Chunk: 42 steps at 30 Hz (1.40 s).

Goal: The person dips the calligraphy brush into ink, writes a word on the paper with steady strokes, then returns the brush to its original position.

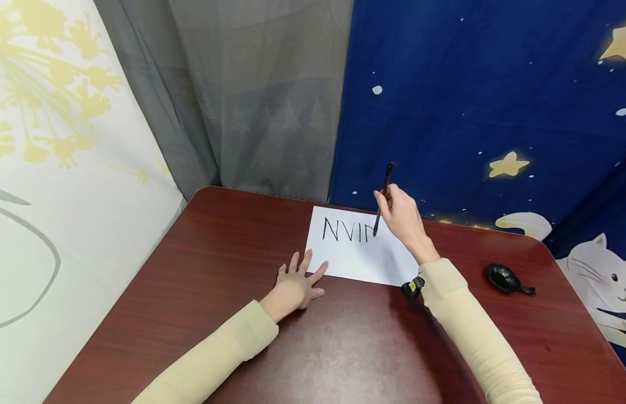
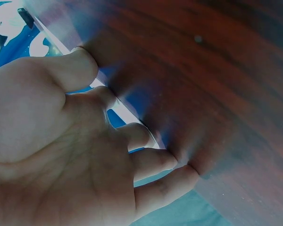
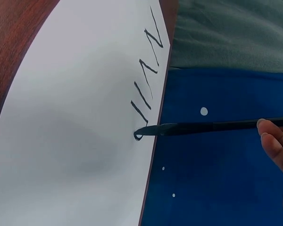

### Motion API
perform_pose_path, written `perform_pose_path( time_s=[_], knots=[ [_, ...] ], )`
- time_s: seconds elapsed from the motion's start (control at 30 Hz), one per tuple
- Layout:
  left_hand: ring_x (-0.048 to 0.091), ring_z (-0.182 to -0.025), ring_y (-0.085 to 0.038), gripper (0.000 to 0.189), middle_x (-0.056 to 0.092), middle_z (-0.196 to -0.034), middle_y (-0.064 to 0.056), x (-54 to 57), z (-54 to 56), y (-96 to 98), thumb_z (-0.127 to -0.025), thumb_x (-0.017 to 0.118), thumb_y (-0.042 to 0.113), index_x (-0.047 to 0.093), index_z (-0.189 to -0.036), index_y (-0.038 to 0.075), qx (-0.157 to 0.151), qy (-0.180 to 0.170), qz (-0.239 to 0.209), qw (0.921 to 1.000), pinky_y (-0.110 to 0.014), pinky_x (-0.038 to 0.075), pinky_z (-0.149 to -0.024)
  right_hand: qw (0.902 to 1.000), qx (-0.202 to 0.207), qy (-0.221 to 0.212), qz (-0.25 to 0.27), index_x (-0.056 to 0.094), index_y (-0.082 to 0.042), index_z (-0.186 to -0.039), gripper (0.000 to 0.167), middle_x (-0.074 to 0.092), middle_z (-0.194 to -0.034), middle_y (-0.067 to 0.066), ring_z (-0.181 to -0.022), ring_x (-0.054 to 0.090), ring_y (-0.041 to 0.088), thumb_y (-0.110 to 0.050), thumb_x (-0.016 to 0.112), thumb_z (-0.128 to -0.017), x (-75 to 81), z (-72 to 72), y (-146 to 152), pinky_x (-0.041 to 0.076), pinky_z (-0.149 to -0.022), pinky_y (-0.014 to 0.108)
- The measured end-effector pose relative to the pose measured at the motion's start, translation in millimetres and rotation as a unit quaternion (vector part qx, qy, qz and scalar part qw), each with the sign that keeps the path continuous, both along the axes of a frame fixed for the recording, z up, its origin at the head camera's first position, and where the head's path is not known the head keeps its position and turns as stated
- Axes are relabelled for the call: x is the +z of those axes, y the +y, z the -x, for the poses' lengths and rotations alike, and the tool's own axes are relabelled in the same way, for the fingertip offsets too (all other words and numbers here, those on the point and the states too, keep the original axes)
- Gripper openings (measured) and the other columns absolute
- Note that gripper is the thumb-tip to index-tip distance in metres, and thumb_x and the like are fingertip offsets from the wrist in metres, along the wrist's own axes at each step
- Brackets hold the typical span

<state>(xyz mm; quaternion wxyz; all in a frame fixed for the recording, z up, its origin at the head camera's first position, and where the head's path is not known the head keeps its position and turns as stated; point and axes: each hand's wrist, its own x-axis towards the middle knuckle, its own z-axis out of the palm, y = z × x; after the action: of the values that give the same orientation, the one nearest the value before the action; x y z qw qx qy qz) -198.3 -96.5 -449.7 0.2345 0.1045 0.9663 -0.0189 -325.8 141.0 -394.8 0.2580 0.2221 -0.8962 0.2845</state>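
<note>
My right hand (image 1: pixel 401 216) pinches a dark writing brush (image 1: pixel 382 202) by its handle, its bristle end pointing down. In the right wrist view the bent brush tip (image 3: pixel 144 133) touches a white sheet of paper (image 3: pixel 75 113). Thin black strokes (image 1: pixel 338 230) on the sheet read N, V, I, followed by a letter partly hidden by the brush. My left hand (image 1: pixel 295 287) rests with fingers spread at the sheet's lower left corner, some fingertips on or at the paper. The left wrist view shows its palm and extended fingers (image 2: pixel 165 188) against the tabletop.
The sheet lies near the far edge of a reddish-brown table (image 1: pixel 232 247). A small black gourd-shaped dish (image 1: pixel 503 278) stands at the right. Behind the table hang a grey curtain (image 1: pixel 272 112) and a blue star-patterned curtain (image 1: pixel 434 112). A black device (image 1: pixel 413 287) sits at my right wrist.
</note>
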Motion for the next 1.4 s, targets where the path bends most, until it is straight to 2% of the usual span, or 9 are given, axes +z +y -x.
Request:
perform_pose_path(
  time_s=[0.17, 0.27, 0.53, 0.7, 1.0, 1.13, 1.3, 1.4],
  knots=[
    [0.0, -0.155, -0.031, 0.063, -0.003, -0.17, -0.004, 14.9, -5.5, 1.7, -0.107, 0.036, 0.05, 0.011, -0.163, 0.039, 0.008, -0.003, -0.007, 0.9999, -0.051, 0.02, -0.12, 1.0, 0.0, 0.0, -0.001, 0.059, -0.002, -0.094, 0.027, 0.056, -0.076, 0.008, -0.062, 0.052, 0.022, -0.026, 0.056, -0.106, 0.3, -1.2, -0.7, 0.042, -0.056, 0.037],
    [0.0, -0.155, -0.031, 0.063, -0.004, -0.17, -0.005, 16.7, -5.9, 1.3, -0.107, 0.036, 0.05, 0.011, -0.163, 0.039, 0.006, -0.004, -0.007, 0.9999, -0.051, 0.02, -0.12, 1.0, 0.002, 0.003, -0.002, 0.059, -0.003, -0.094, 0.027, 0.055, -0.075, 0.008, -0.061, 0.051, 0.022, -0.026, 0.056, -0.106, 0.8, -2.3, -0.9, 0.042, -0.055, 0.036],
    [-0.006, -0.154, -0.032, 0.065, -0.012, -0.169, -0.004, -1.2, 1.1, 0.3, -0.107, 0.032, 0.053, 0.001, -0.162, 0.041, 0.002, -0.012, 0.003, 0.9999, -0.052, 0.018, -0.12, 1.0, 0.002, 0.002, -0.007, 0.057, -0.004, -0.092, 0.027, 0.054, -0.073, 0.007, -0.059, 0.05, 0.021, -0.027, 0.056, -0.106, 0.8, -3.9, -1.8, 0.042, -0.053, 0.035],
    [-0.006, -0.155, -0.031, 0.065, -0.012, -0.169, -0.003, -8.7, 4.5, -1.2, -0.105, 0.032, 0.055, 0.001, -0.162, 0.044, 0.001, -0.006, 0.001, 1.0, -0.052, 0.018, -0.12, 0.9999, 0.007, 0.007, -0.004, 0.057, -0.004, -0.091, 0.026, 0.054, -0.073, 0.006, -0.059, 0.049, 0.02, -0.026, 0.057, -0.106, 0.4, -3.8, -3.0, 0.041, -0.053, 0.035],
    [-0.006, -0.155, -0.031, 0.066, -0.014, -0.169, -0.003, -10.5, 4.8, -0.5, -0.106, 0.032, 0.055, 0.0, -0.162, 0.044, -0.001, -0.008, 0.006, 1.0, -0.051, 0.019, -0.12, 1.0, 0.008, 0.004, -0.004, 0.057, -0.005, -0.09, 0.026, 0.054, -0.072, 0.006, -0.058, 0.049, 0.02, -0.026, 0.058, -0.105, 1.3, -7.2, -5.2, 0.041, -0.053, 0.034],
    [-0.007, -0.154, -0.031, 0.065, -0.015, -0.169, -0.003, -6.5, 3.4, -0.1, -0.106, 0.03, 0.055, -0.001, -0.162, 0.043, -0.002, -0.016, 0.006, 0.9999, -0.051, 0.017, -0.121, 0.9999, 0.009, -0.001, -0.005, 0.057, -0.005, -0.091, 0.026, 0.055, -0.073, 0.006, -0.059, 0.05, 0.02, -0.026, 0.057, -0.106, 1.5, -7.5, -6.2, 0.041, -0.053, 0.035],
    [-0.004, -0.155, -0.03, 0.064, -0.01, -0.169, -0.003, 6.6, -1.2, 1.4, -0.107, 0.033, 0.052, 0.004, -0.163, 0.041, 0.006, -0.016, 0.004, 0.9998, -0.05, 0.018, -0.121, 0.9999, 0.017, -0.003, -0.001, 0.057, -0.004, -0.092, 0.027, 0.054, -0.073, 0.007, -0.06, 0.05, 0.021, -0.027, 0.057, -0.106, 3.0, -8.2, -8.5, 0.041, -0.054, 0.035],
    [-0.004, -0.155, -0.03, 0.064, -0.01, -0.169, -0.003, 8.1, -1.8, 1.5, -0.107, 0.033, 0.052, 0.004, -0.163, 0.041, 0.008, -0.016, 0.005, 0.9998, -0.05, 0.018, -0.121, 0.9999, 0.016, -0.006, -0.001, 0.057, -0.004, -0.092, 0.027, 0.055, -0.073, 0.007, -0.06, 0.051, 0.021, -0.027, 0.057, -0.106, 3.1, -8.7, -9.2, 0.042, -0.054, 0.035]
  ],
)
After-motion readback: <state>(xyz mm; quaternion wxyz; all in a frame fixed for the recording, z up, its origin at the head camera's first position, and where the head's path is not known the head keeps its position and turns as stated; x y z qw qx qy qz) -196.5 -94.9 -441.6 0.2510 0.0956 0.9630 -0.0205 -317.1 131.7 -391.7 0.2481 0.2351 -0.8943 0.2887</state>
